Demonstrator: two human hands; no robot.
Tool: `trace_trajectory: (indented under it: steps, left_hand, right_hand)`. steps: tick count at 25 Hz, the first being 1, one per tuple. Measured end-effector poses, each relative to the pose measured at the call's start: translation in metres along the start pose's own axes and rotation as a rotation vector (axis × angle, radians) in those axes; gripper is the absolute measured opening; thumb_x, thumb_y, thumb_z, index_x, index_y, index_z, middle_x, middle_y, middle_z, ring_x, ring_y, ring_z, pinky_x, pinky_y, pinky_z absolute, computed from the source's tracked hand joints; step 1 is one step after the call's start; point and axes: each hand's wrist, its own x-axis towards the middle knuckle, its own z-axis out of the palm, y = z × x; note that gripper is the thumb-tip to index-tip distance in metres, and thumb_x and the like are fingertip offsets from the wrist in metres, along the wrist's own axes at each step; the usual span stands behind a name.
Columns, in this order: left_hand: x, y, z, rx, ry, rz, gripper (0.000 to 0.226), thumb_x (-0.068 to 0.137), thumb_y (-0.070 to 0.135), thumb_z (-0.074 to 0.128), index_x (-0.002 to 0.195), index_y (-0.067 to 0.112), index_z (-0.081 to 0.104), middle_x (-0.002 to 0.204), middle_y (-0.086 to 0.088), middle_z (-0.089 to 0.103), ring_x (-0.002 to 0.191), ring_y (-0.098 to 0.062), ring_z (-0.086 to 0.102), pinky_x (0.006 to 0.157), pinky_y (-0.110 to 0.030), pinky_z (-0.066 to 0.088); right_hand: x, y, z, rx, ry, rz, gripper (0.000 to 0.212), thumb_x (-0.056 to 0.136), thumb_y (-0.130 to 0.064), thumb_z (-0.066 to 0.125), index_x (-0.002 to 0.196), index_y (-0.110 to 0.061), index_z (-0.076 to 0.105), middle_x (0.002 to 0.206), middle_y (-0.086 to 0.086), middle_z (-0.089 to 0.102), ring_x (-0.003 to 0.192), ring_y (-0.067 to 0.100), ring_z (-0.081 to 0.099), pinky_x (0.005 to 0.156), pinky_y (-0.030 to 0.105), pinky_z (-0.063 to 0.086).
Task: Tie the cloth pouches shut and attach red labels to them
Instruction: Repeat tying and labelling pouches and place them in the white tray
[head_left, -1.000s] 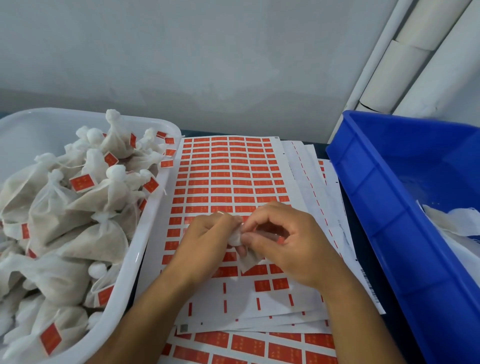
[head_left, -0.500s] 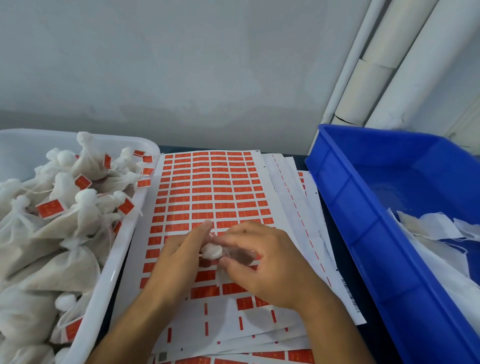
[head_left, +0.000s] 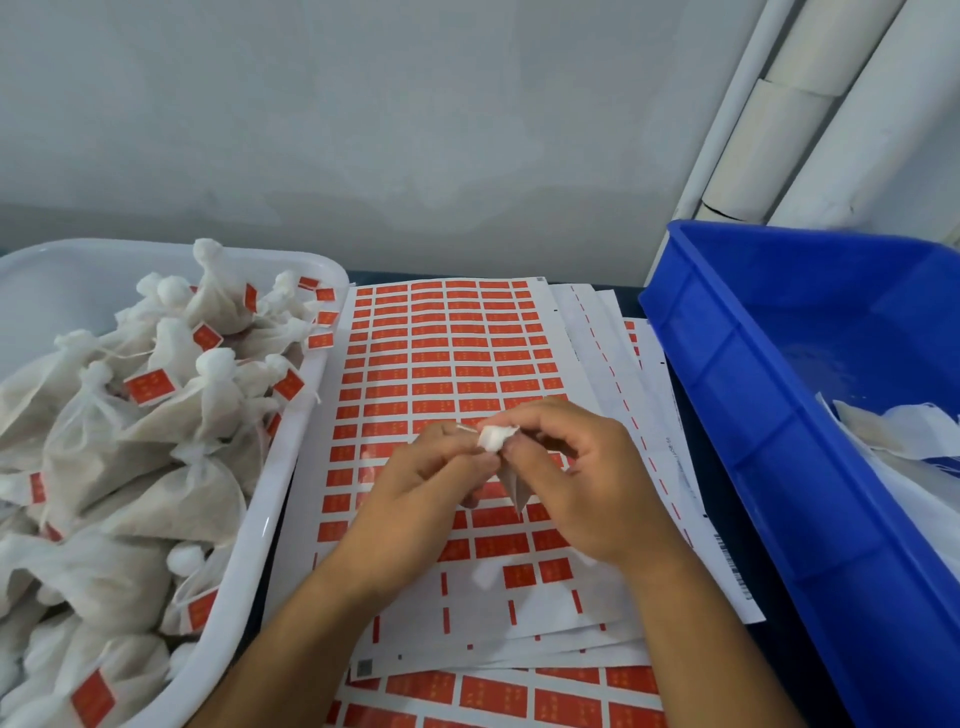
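Both hands meet over the sheet of red labels (head_left: 447, 358) at the middle of the table. My left hand (head_left: 415, 493) pinches the bunched white neck of a small cloth pouch (head_left: 493, 438). My right hand (head_left: 576, 483) curls round the same pouch from the right, and the pouch's grey-brown body hangs down between the hands. A thin string end sticks out left of the white top. Most of the pouch is hidden by my fingers.
A white tub (head_left: 291, 457) on the left is heaped with tied pouches bearing red labels. A blue crate (head_left: 727, 395) on the right holds white cloth pieces. More label sheets (head_left: 519, 696) lie stacked under my forearms. A wall and white pipes (head_left: 810, 104) stand behind.
The hands have lifted the pouch slightly and turned it, so its white bunched top now shows above the fingers. The view has tilted up and shifted a little.
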Motion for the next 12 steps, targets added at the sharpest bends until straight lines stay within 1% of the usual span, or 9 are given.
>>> trace_trajectory:
  steps: [1,2,4,6,8,10,12]
  left_hand:
    - [0.0002,-0.0033,0.0,-0.019,0.001,0.062,0.027,0.099,0.037,0.055,0.086,0.029,0.077,0.089,0.009,0.065,0.087,-0.008,0.062,0.084,-0.019,0.053]
    - [0.0004,-0.0073,0.0,-0.033,0.007,0.101,0.026,0.093,0.046,0.057,0.085,0.035,0.079,0.089,0.01,0.065,0.088,-0.007,0.062,0.082,-0.015,0.052]
    - [0.0052,-0.0101,0.002,-0.075,0.037,0.141,0.027,0.082,0.054,0.061,0.088,0.036,0.081,0.091,0.011,0.066,0.092,-0.008,0.064,0.079,-0.012,0.051]
    - [0.0068,-0.0114,0.004,-0.157,0.085,0.137,0.029,0.077,0.053,0.067,0.091,0.033,0.082,0.095,0.008,0.067,0.097,-0.014,0.067,0.078,-0.015,0.054]
    - [0.0053,-0.0121,0.0052,-0.24,0.103,0.15,0.03,0.073,0.049,0.072,0.093,0.029,0.083,0.097,0.001,0.068,0.098,-0.019,0.068,0.075,-0.018,0.056]
    - [0.0055,-0.0117,0.0059,-0.264,0.114,0.154,0.03,0.073,0.047,0.074,0.094,0.027,0.083,0.098,-0.001,0.068,0.098,-0.02,0.068,0.074,-0.021,0.057]
    - [0.0065,-0.0124,0.0063,-0.259,0.135,0.148,0.028,0.073,0.046,0.075,0.093,0.028,0.084,0.099,0.0,0.069,0.098,-0.019,0.068,0.073,-0.019,0.057]
  right_hand:
    - [-0.0004,-0.002,0.0005,0.023,0.008,0.004,0.017,0.096,-0.037,0.061,0.108,-0.035,0.072,0.102,-0.022,0.072,0.104,0.006,0.067,0.084,0.018,0.057]
    - [-0.0003,-0.0039,0.0011,0.039,0.016,0.01,0.016,0.095,-0.038,0.06,0.107,-0.038,0.071,0.102,-0.022,0.072,0.104,0.006,0.067,0.084,0.019,0.058]
    - [0.0002,-0.006,0.002,0.066,0.025,0.023,0.017,0.094,-0.039,0.059,0.107,-0.04,0.069,0.103,-0.023,0.072,0.105,0.005,0.067,0.084,0.019,0.058]
    - [0.0007,-0.0066,0.0032,0.101,0.018,0.046,0.019,0.095,-0.038,0.059,0.11,-0.039,0.07,0.105,-0.022,0.072,0.107,0.005,0.067,0.085,0.019,0.058]
    - [0.0006,-0.0079,0.0038,0.158,0.003,0.064,0.017,0.098,-0.033,0.06,0.111,-0.039,0.07,0.106,-0.02,0.073,0.108,0.004,0.067,0.083,0.016,0.058]
    - [0.0005,-0.0096,0.0038,0.2,-0.004,0.076,0.019,0.101,-0.028,0.061,0.109,-0.043,0.069,0.107,-0.022,0.072,0.108,0.001,0.067,0.079,0.011,0.055]
    - [0.001,-0.0104,0.0051,0.207,0.001,0.098,0.022,0.102,-0.025,0.061,0.107,-0.045,0.069,0.106,-0.025,0.072,0.109,-0.002,0.066,0.077,0.008,0.053]
